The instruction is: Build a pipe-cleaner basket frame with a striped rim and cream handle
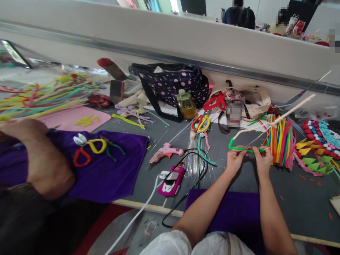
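Both hands pinch a green pipe cleaner point(243, 149) just above the grey counter point(292, 202), the left hand point(235, 159) closed on its left part and the right hand point(263, 160) on its right end. A white pipe cleaner point(276, 122) joins it and slants up to the right. A bundle of coloured pipe cleaners point(281, 141) stands just beside the right hand.

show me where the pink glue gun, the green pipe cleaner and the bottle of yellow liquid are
pink glue gun point(166, 151), head view, middle of its body
green pipe cleaner point(240, 148), head view, stretch between the hands
bottle of yellow liquid point(187, 105), head view, its belly
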A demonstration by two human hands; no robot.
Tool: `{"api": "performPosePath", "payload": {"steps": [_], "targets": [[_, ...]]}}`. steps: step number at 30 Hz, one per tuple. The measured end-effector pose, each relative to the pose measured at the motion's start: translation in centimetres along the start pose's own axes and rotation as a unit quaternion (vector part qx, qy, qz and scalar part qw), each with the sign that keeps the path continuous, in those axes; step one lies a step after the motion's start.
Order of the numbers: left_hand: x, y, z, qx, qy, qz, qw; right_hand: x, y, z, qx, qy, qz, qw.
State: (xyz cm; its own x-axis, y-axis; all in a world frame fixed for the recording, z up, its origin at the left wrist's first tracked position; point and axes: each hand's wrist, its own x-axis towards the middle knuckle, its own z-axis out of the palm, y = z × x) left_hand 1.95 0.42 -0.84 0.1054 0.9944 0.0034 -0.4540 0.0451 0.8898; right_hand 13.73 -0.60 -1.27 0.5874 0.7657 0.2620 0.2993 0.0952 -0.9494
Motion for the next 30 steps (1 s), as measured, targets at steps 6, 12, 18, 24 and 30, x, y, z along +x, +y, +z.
{"api": "performPosePath", "payload": {"steps": [6, 12, 18, 24, 30], "targets": [[-0.6, 0.1, 0.6, 0.017, -0.001, 0.018, 1.0, -0.4, 0.1, -0.2, -0.127, 0.052, -0.06, 0.989], [-0.4, 0.1, 0.4, 0.011, 0.01, 0.018, 1.0, -0.4, -0.3, -0.2, -0.097, 0.032, -0.061, 0.993], [0.0, -0.1, 0.0, -0.005, 0.033, 0.005, 0.999, -0.4, -0.4, -0.1, -0.039, 0.063, -0.052, 0.996], [0.2, -0.4, -0.3, -0.058, 0.052, -0.026, 0.997, -0.4, 0.2, -0.3, -0.091, 0.067, -0.069, 0.991], [0.5, -0.6, -0.5, -0.105, 0.045, -0.063, 0.991, -0.2, 0.6, -0.3, -0.021, 0.06, -0.033, 0.997]]}}
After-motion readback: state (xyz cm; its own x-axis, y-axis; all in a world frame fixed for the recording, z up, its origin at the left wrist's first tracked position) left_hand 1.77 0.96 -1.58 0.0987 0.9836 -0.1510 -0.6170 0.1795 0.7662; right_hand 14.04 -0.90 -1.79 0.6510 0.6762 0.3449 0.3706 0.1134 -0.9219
